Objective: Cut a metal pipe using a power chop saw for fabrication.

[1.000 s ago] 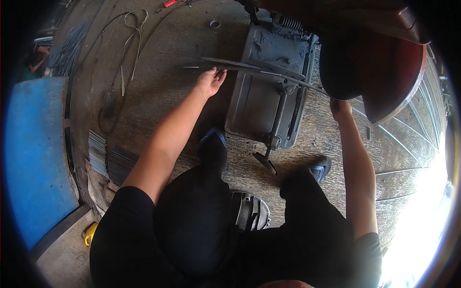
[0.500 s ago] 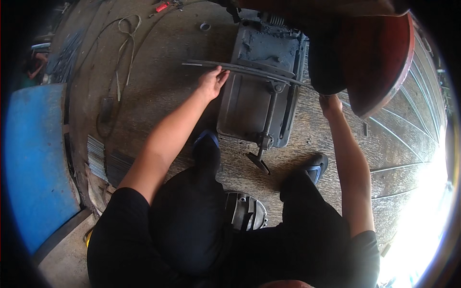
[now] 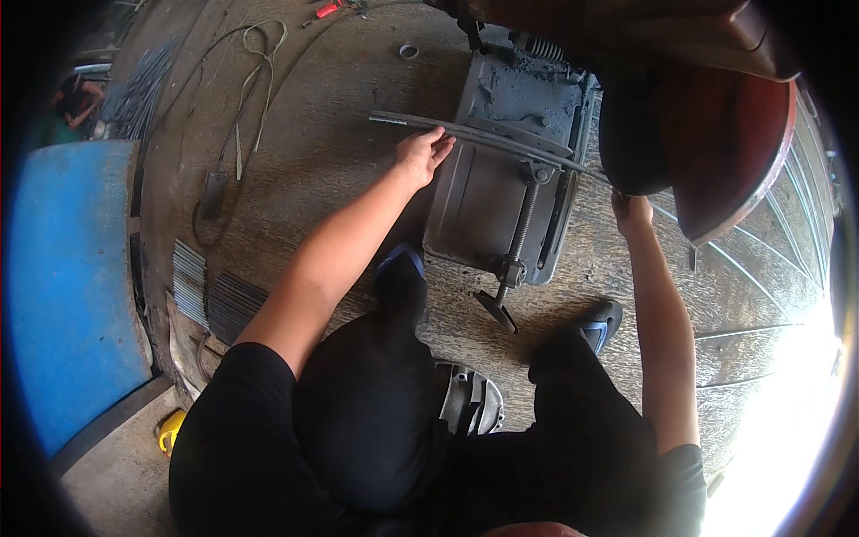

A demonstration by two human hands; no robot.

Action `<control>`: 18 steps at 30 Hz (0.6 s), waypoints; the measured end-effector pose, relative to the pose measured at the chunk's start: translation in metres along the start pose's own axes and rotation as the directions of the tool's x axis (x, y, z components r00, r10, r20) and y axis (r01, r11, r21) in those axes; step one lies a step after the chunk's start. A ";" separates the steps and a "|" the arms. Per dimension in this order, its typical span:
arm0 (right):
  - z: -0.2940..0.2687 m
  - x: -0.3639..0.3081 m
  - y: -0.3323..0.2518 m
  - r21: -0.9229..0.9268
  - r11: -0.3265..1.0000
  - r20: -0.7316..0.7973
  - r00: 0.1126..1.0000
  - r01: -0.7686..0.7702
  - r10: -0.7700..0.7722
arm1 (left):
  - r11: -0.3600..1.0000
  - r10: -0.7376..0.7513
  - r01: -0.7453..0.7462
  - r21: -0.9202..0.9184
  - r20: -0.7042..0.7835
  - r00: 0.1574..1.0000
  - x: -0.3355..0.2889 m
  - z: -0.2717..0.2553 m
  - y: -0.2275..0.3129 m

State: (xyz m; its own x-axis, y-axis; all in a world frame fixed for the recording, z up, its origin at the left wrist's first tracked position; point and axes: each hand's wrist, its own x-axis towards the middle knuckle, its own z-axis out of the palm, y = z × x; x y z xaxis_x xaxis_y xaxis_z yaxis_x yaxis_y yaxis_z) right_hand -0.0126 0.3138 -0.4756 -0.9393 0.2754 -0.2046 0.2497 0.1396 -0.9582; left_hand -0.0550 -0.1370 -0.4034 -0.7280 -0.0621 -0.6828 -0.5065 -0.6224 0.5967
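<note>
A cut-off saw with a red blade guard stands before me, its grey base and screw vise on the floor. Thin metal rods lie across the base along the vise jaw. My left hand is curled against the rods left of the base, fingers bent at them and partly visible. Just under the guard, my right hand is closed at the rods' right end; its fingertips are partly hidden.
Long rods lie at right. Cut rods are stacked at left near a blue panel. A cable, grey ring and yellow object lie about. A round metal part sits between my feet. Another person is far left.
The view has shifted, so the saw, rods and floor items appear farther right and slightly lower. Both hands stay at the rods.
</note>
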 end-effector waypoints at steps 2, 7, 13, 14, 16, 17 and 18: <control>0.028 0.001 -0.029 0.642 0.626 0.013 0.823 -0.442 0.568 | 1.000 0.017 -0.017 0.007 -0.018 1.000 -0.001 -0.012 0.009; 0.017 -0.006 -0.032 0.625 0.693 -0.084 0.851 -0.360 0.518 | 0.999 -0.030 0.031 0.030 -0.028 0.999 -0.001 0.000 0.003; 0.027 -0.013 -0.043 0.666 0.670 -0.017 0.891 -0.328 0.453 | 1.000 -0.012 0.013 0.021 -0.037 0.999 0.005 -0.010 0.007; 0.023 -0.012 -0.039 0.672 0.672 -0.035 0.893 -0.311 0.448 | 1.000 -0.015 0.016 0.005 -0.048 0.999 0.004 -0.007 0.006; 0.022 -0.013 -0.037 0.681 0.669 -0.044 0.895 -0.298 0.444 | 1.000 -0.014 0.014 0.004 -0.054 0.998 0.002 -0.004 0.004; 0.026 -0.015 -0.038 0.646 0.707 -0.056 0.906 -0.287 0.419 | 1.000 -0.006 0.006 0.004 -0.066 0.998 0.001 -0.006 0.006; 0.031 -0.018 -0.038 0.610 0.743 -0.066 0.917 -0.275 0.393 | 1.000 0.000 0.001 0.007 -0.074 0.997 0.000 -0.008 0.006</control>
State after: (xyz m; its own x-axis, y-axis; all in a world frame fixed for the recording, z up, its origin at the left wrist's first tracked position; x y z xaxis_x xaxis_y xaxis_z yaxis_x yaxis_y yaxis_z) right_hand -0.0125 0.2736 -0.4414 -0.7477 0.3702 -0.5513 0.3000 -0.5524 -0.7777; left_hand -0.0544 -0.1471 -0.4030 -0.6916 -0.1197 -0.7123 -0.5101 -0.6172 0.5990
